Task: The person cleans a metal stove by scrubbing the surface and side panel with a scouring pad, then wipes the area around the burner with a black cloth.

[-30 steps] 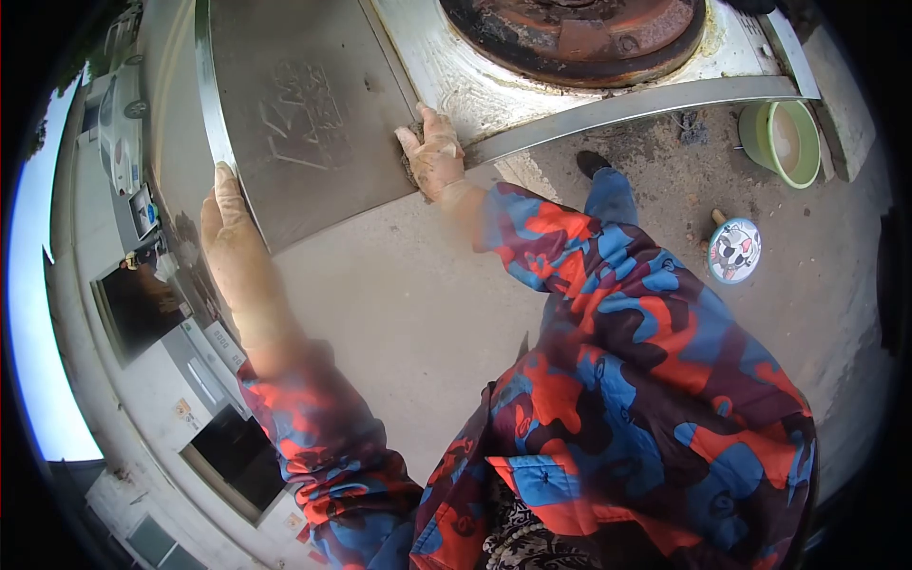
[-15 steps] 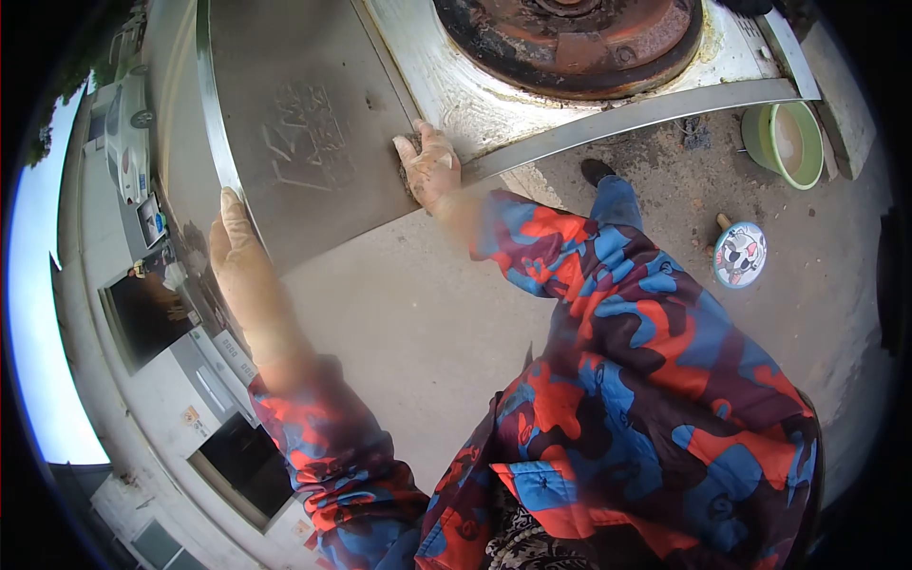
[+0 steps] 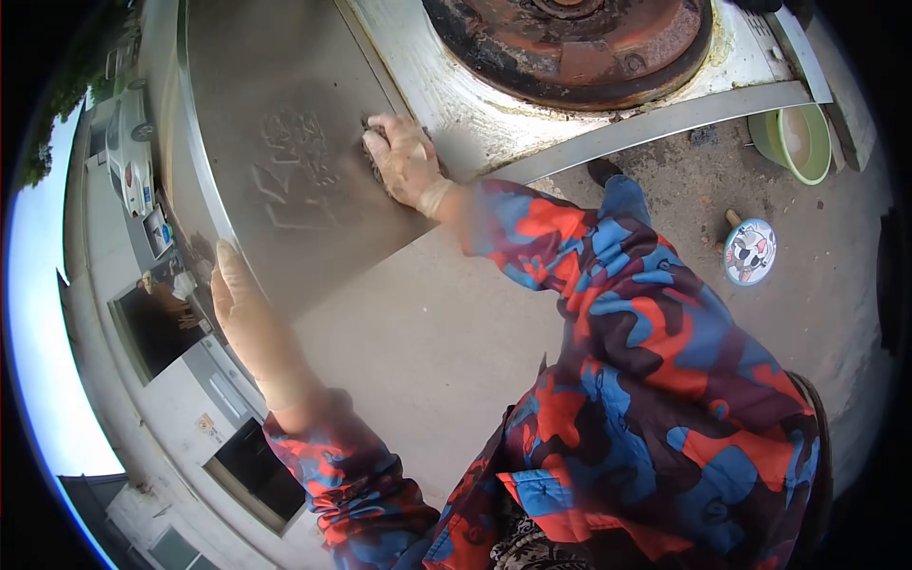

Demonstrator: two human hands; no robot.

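Outdoors, head view over a steel stove counter:
Right hand (image 3: pixel 404 161): gloved, fingers curled over a dark scrubbing pad (image 3: pixel 372 152), pressing it flat on the steel countertop (image 3: pixel 275 104), just left of the seam beside the burner.
Scrubbing pad: mostly hidden under the palm; only a dark edge shows at the fingertips.
Left hand (image 3: pixel 242 309): gloved, fingers straight and together, resting against the counter's front-left edge; holds nothing.
Countertop: dull grey sheet with pale scuffed scrub marks left of the right hand.
Burner (image 3: pixel 570 43): large rusty ring, top centre, well apart from both hands.
Ground right: green bowl (image 3: pixel 796 141) by the counter's corner; round printed disc (image 3: pixel 749 252) on the concrete nearby.
Sleeves: red-blue camouflage jacket (image 3: pixel 646 380).
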